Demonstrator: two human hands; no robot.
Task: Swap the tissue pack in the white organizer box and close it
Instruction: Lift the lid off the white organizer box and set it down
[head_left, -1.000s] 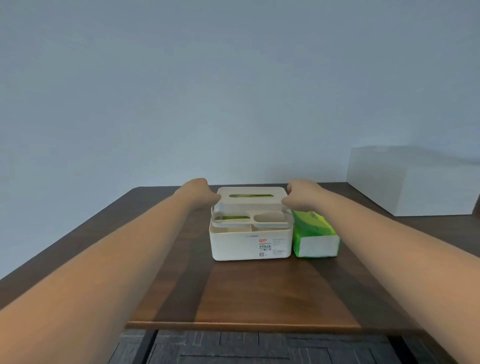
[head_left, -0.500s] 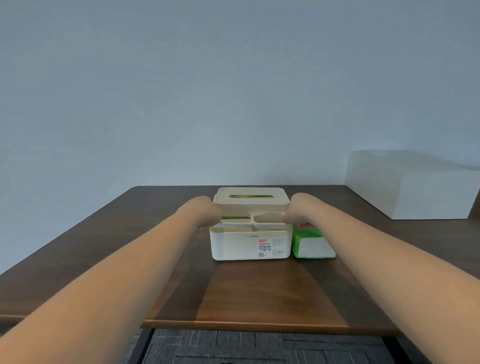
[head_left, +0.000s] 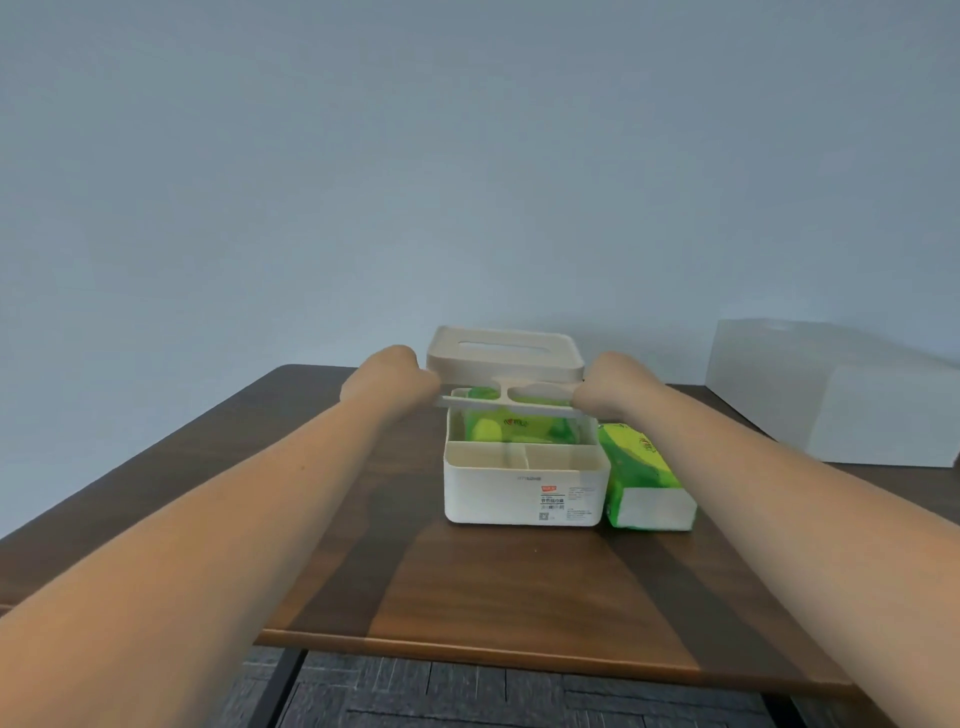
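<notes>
The white organizer box (head_left: 498, 493) stands in the middle of the wooden table. Its white lid (head_left: 504, 356), with a slot on top, hangs lifted a little above the box. My left hand (head_left: 389, 384) grips the lid's left edge and my right hand (head_left: 605, 387) grips its right edge. Under the raised lid a green tissue pack (head_left: 519, 428) lies in the box's rear compartment. The box's front compartments look empty. A second green tissue pack (head_left: 641, 480) lies on the table, touching the box's right side.
A large white box (head_left: 841, 395) stands at the table's far right. The dark wooden table (head_left: 493, 587) ends at a front edge near me, with grey floor below. A plain wall rises behind.
Both hands have raised the lid off the box, so the tissue pack inside now shows. The view has also tilted and drawn closer.
</notes>
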